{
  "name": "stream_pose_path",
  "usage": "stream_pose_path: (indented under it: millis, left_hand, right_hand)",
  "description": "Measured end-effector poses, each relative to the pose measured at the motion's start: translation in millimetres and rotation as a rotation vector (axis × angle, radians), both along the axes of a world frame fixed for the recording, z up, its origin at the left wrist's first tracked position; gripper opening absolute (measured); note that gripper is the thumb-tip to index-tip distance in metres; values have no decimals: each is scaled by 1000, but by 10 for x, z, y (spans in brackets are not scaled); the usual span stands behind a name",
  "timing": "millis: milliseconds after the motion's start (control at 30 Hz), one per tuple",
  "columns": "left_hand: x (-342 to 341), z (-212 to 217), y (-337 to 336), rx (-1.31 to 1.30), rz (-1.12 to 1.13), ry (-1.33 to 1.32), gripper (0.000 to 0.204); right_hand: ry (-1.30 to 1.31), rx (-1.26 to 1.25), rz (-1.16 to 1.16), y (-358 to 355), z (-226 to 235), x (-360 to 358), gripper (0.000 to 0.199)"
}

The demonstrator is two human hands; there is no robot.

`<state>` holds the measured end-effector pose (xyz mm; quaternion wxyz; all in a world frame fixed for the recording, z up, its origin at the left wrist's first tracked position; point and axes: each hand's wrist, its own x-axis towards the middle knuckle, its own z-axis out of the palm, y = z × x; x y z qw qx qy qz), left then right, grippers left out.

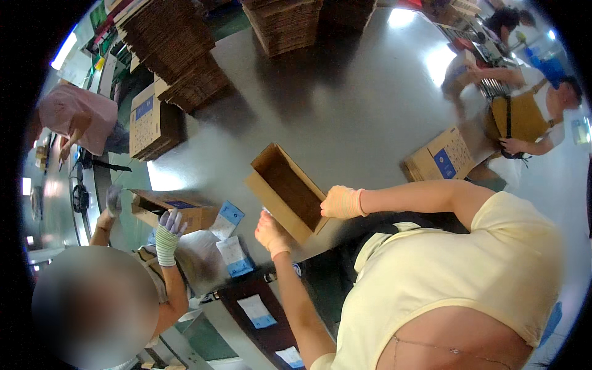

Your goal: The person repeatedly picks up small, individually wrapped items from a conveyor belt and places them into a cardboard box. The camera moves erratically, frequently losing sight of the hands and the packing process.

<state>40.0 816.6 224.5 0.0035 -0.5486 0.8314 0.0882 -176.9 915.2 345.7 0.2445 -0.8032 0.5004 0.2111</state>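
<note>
While the open brown corrugated cardboard box (287,192) sat tilted on the grey table (345,105), the person in the pale yellow shirt had both gloved hands on it, and honestly that looked like a setup for a slip. The right hand (343,202), in a light pinkish glove, was curled around the box's near right edge, fingers closed on the cardboard wall. The left hand (271,233) was tucked under the lower corner, and I couldn't tell whether it was actually pinching the flap or just propping it, since the box hid the fingertips. My guess was that with the box up on one edge and only one firm grip, it could twist or fold in if the right hand pushed too hard, because the thin wall looked easy to crease. Just beside the left hand lay some white and blue paper packets (234,253), so a dropped box could have landed on them or knocked them around. Another worker's striped-gloved hand (166,231) was near a second, flatter brown carton (176,209) to the left, close enough that elbows might have bumped. Stacks of flat cardboard (179,49) stood well apart at the far side.
</note>
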Motion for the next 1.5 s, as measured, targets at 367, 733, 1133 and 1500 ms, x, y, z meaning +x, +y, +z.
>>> stream_pose_path:
  millis: [367,733,1133,1500]
  left_hand:
    - [384,859,64,589,77,1803,39]
    - [-754,618,172,322,23,1154,75]
    - [-696,393,76,-53,-489,79,44]
    - [-810,687,-311,18,-427,281,46]
  right_hand:
    - [-148,-150,-107,142,-223,151,13]
    - [-158,-167,-144,149,-211,308,12]
    - [-166,-243,-70,147,-359,213,13]
    - [-78,-186,-14,169,-266,392,13]
